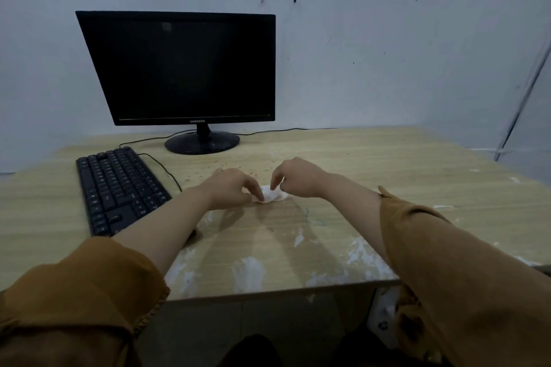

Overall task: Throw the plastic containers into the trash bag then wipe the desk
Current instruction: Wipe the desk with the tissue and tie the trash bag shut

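A small, crumpled white tissue wad is pinched between the left hand and right hand on the pale wooden desk. Light and soft, it is best bunched under the fingertips.
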